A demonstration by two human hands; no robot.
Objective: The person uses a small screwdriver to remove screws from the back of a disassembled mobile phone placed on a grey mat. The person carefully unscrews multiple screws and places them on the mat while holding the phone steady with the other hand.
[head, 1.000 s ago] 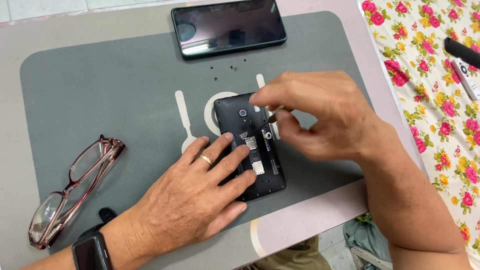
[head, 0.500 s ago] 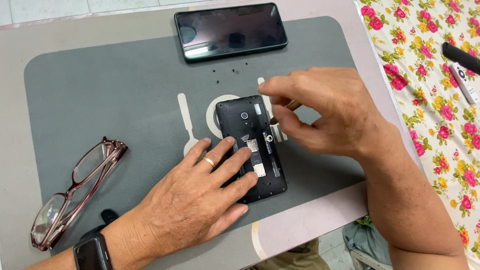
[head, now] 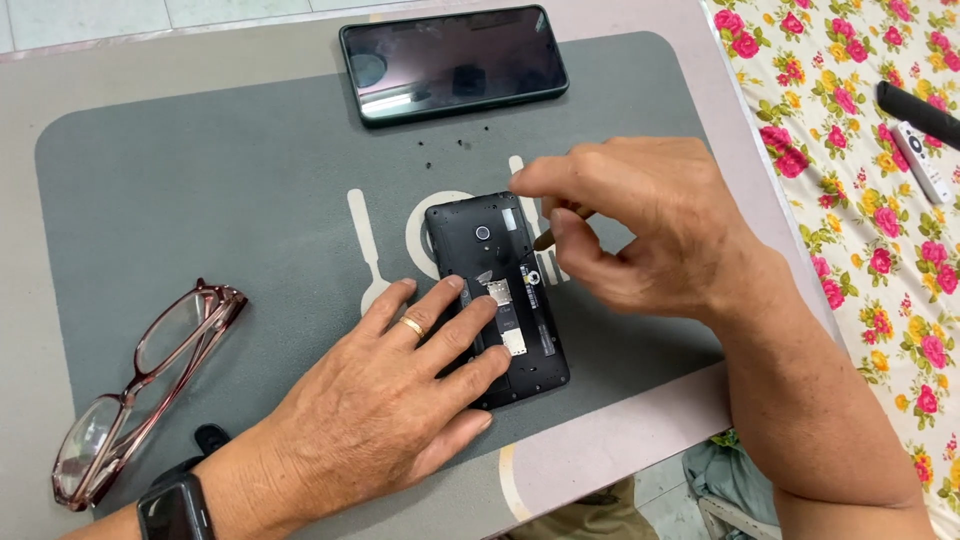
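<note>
Open grey mat (head: 200,190) spans the frame's left centre; obstacles: eyeglasses (head: 140,390) lower left, intact phone (head: 455,62) top centre, loose screws (head: 455,147) beneath it.

— Which screens and labels do you see?
— One dark phone screen (head: 455,62), rectangular, lies at the far edge of the grey mat (head: 200,190). Under my left hand (head: 390,400), the opened phone (head: 497,290) carries a small white sticker (head: 531,291) with a black mark.
</note>
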